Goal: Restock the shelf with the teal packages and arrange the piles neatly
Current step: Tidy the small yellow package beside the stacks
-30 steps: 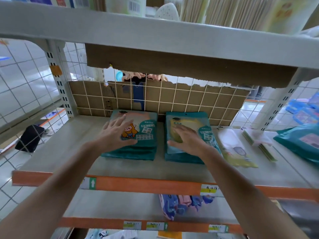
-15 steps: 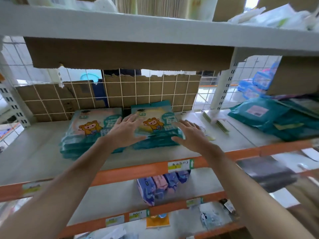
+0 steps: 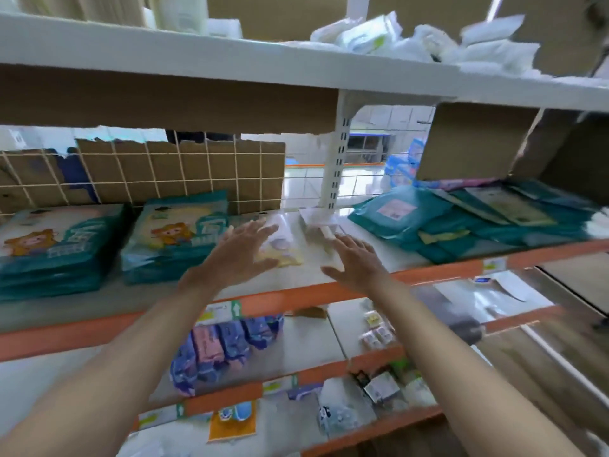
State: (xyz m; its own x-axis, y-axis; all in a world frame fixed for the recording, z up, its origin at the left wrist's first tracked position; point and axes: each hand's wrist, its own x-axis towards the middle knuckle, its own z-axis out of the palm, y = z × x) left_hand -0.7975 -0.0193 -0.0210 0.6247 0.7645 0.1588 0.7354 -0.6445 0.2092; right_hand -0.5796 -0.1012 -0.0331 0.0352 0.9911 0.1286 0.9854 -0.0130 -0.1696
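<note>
Teal piles sit squared and released; our left hand and right hand, both open and empty, now swing right toward the loose teal heap.

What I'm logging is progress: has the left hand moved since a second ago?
Yes. The left hand has gone right: it lay on the left teal pile, now it is past the right teal pile.

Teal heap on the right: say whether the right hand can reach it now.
Probably yes: the right hand is open and empty, the teal heap lies uncovered to its right, with bare shelf between.
</note>
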